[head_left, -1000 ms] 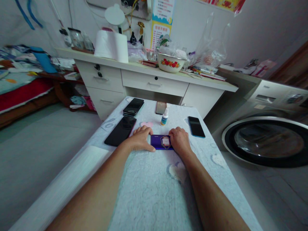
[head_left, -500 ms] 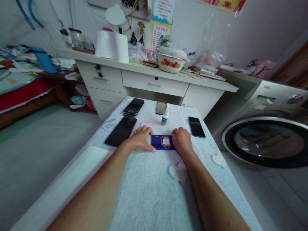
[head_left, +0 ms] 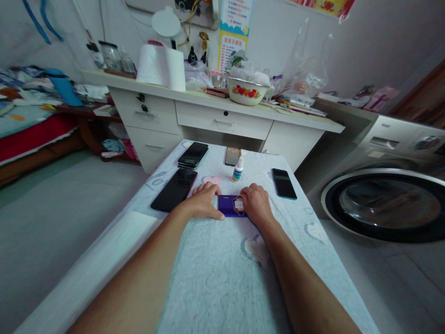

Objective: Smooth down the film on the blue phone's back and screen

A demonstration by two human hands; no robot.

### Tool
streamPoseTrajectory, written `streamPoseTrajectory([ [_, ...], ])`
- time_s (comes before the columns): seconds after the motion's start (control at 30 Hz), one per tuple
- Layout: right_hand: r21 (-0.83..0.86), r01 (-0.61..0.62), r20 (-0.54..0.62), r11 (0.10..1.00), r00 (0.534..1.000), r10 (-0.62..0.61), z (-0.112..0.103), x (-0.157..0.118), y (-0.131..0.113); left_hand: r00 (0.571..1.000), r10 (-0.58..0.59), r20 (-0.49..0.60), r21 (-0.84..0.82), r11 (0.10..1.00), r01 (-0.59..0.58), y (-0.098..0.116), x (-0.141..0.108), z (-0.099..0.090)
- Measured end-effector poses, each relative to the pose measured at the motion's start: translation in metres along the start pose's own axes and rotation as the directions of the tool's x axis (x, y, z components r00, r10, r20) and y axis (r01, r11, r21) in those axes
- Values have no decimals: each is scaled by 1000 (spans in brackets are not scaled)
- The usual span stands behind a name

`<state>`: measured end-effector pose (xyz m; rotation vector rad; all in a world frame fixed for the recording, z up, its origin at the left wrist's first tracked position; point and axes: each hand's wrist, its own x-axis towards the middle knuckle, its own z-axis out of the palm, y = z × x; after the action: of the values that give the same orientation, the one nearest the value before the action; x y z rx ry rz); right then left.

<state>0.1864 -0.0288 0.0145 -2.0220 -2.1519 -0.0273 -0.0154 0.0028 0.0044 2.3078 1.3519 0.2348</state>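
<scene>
Our left hand, thumb and fingers spread, holds the left end of a purple phone flat on the counter; our right hand covers its right end, grip hidden. Light, even pressure should keep it steady.

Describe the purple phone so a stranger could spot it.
Find the cloth-covered table, then the left hand and right hand on it. The purple phone lies flat between them, its right end covered by the right hand. No other phone there shows a purple face.
</scene>
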Motion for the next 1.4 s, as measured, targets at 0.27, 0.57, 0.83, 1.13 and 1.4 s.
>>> streamPoseTrajectory([
  [0.27, 1, 56, -4, 998, 998, -56, 3, 2, -4, 1000, -2, 4, 3, 1000, 2, 0, 0, 0],
  [0.57, -10, 13, 16, 1000, 1000, -13, -2, 1, 0, 1000, 2, 2, 8, 1000, -2, 1, 0, 0],
  [0.83, -4, -49, -2, 999, 999, 49, -4, 0, 12, 1000, 2, 4, 0, 1000, -2, 0, 0, 0],
  [1.13, -33, -117, 19, 993, 993, 117, -9, 1, 21, 1000, -2, 1, -13, 1000, 2, -2, 1, 1],
  [1.4, -71, -166, 29, 984, 985, 168, -14, 1, 28, 1000, -3, 11, -14, 1000, 3, -2, 0, 0],
])
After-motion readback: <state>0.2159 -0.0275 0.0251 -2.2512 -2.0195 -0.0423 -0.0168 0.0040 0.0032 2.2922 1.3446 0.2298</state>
